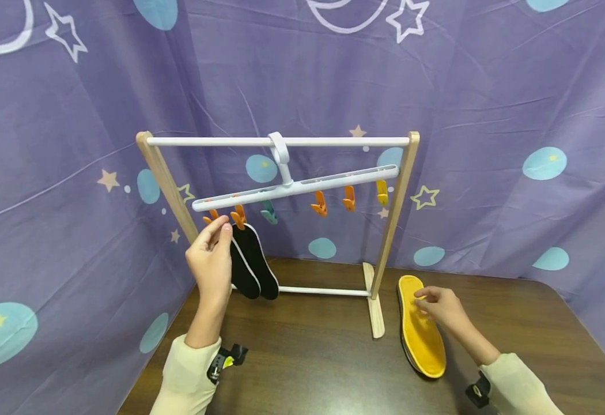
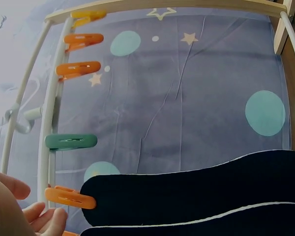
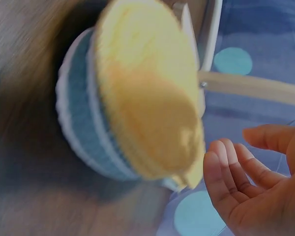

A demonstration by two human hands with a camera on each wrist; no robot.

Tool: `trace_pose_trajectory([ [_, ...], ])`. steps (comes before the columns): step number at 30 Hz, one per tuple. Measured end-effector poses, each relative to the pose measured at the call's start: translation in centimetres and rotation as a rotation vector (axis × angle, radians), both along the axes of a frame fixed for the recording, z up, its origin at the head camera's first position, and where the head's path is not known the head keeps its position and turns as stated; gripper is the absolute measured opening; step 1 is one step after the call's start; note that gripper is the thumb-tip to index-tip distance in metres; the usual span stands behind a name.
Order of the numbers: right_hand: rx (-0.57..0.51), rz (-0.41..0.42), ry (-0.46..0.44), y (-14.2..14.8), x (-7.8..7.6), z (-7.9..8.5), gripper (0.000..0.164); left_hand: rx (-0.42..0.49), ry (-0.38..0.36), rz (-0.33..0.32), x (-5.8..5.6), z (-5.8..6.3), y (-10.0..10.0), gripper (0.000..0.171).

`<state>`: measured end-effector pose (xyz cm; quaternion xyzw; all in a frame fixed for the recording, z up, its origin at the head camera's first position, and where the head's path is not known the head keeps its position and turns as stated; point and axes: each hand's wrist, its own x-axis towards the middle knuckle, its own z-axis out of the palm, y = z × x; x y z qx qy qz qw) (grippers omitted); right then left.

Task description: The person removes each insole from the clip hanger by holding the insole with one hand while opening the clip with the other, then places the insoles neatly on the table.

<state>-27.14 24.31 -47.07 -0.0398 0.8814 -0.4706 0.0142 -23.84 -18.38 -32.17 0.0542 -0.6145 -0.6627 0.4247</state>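
Two black insoles (image 1: 264, 268) with pale edges hang side by side from orange clips at the left end of a white clip hanger (image 1: 245, 197). My left hand (image 1: 211, 262) is raised at that end, fingers loosely bent, with its fingertips close to an orange clip (image 2: 71, 198) and nothing gripped between them. On the table at the right lies a yellow insole (image 1: 424, 346), on top of a blue-green layer (image 3: 83, 103) with white edging. Over the yellow insole hovers my right hand (image 1: 442, 308), its fingers relaxed and holding nothing.
The hanger hooks over the top bar (image 1: 209, 141) of a wooden-sided rack and tilts down to the left. A teal clip (image 1: 268, 212), more orange clips (image 1: 320, 203) and a yellow clip (image 1: 382, 192) hang without insoles. A purple curtain (image 1: 489, 144) stands behind the wooden table (image 1: 307, 346).
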Motion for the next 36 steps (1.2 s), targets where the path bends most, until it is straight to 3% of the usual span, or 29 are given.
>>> trace_pose_trajectory([
  [9,0.033,0.11,0.08,-3.1,0.8,1.2,0.017,-0.053,-0.168,-0.098,-0.8,0.7,-0.7,0.033],
  [19,-0.047,0.228,0.171,-6.2,1.2,1.7,0.011,-0.156,-0.26,-0.221,-2.6,1.4,-2.0,0.039],
  [24,-0.085,0.272,0.183,-7.7,1.1,2.1,0.012,-0.163,-0.273,-0.255,-2.8,1.5,-2.2,0.037],
  [36,-0.152,0.385,0.224,-13.0,0.8,4.4,0.014,-0.085,-0.231,-0.291,-2.5,0.9,-1.9,0.035],
])
